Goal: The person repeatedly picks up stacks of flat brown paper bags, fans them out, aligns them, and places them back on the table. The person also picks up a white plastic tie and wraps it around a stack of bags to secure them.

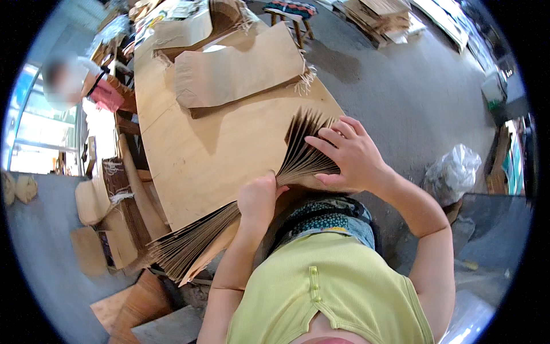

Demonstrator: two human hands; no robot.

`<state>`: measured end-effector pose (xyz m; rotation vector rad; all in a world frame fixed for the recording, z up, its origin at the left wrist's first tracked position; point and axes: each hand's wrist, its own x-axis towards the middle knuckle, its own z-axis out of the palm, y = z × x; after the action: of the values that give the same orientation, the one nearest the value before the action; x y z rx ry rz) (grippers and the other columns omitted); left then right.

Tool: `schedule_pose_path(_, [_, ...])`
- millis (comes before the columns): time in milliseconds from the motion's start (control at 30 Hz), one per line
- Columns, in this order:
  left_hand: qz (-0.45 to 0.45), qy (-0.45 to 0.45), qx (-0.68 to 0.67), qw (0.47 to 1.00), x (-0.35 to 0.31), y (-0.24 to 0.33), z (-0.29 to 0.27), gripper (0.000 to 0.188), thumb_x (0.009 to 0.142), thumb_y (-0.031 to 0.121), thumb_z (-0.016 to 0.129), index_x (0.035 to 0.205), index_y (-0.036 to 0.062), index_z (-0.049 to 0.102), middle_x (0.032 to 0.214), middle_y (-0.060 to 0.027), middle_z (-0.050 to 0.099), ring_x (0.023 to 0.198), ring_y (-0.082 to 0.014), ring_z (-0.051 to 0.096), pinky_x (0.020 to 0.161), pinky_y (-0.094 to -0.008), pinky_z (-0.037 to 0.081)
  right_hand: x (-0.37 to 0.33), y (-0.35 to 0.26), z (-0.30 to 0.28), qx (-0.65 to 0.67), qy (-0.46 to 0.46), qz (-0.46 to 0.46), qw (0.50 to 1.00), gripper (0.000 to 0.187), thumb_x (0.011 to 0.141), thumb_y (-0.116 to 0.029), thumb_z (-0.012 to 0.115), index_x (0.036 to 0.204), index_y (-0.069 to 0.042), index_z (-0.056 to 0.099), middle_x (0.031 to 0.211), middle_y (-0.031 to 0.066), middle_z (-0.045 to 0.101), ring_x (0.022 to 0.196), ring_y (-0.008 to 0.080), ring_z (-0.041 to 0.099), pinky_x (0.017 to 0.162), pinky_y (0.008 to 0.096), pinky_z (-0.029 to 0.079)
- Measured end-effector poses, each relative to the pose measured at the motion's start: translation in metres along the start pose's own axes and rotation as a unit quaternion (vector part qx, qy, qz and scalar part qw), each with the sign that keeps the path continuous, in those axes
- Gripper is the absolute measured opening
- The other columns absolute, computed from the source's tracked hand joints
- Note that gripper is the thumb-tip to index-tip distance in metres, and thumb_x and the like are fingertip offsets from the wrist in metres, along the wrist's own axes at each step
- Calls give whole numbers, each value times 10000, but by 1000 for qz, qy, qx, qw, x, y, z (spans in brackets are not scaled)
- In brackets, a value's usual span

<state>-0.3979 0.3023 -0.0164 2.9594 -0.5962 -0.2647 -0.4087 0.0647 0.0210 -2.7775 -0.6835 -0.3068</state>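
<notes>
A thick stack of brown paper bags [200, 236] lies slantwise across the table's near edge, pinched together in the middle and fanned out at both ends. My left hand [258, 196] is closed around its narrow middle, thumb on top. At the right fanned end, my right hand [350, 150] has its fingers spread and touches the separated edges, with its thumb low beside the stack. Farther up the wooden table [200, 155] lies another pile of flat brown bags [240, 69], white threads hanging from its right end. The stack's underside is hidden.
More brown bags [186, 30] lie at the table's far end. A person [86, 83] is beyond its left side. Bundled bags [117, 229] and boards [137, 304] are at lower left. A cushioned stool [292, 10], stacked cardboard [381, 17] and a clear plastic bag [455, 169] stand to the right.
</notes>
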Motion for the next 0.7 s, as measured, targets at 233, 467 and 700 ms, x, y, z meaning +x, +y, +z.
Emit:
schedule_pose_path(233, [-6, 36, -75, 997, -2, -3, 15, 296, 735, 324, 738, 848, 70, 636, 734, -134, 671, 701, -313, 675, 583, -437, 523, 10, -45, 41, -18, -46, -142, 989, 562, 635, -217, 761, 1079, -1, 493, 1382, 158, 404, 1377, 343, 291, 1135, 536, 206])
schedule_pose_path(467, [-131, 17, -84, 988, -72, -77, -2, 299, 725, 319, 753, 873, 84, 642, 731, -128, 671, 700, -284, 674, 633, -403, 533, 32, -23, 42, 1, -15, -134, 991, 643, 580, -298, 804, 1077, -59, 474, 959, 94, 550, 1007, 319, 529, 1099, 513, 288])
schedule_pose_path(700, [-132, -58, 1, 990, -91, -94, 2, 325, 718, 369, 746, 870, 107, 628, 694, -95, 641, 731, -286, 658, 652, -403, 523, 56, -20, 37, -3, -202, -146, 968, 605, 607, -346, 789, 1117, -104, 572, 943, 75, 564, 962, 267, 543, 819, 406, 493])
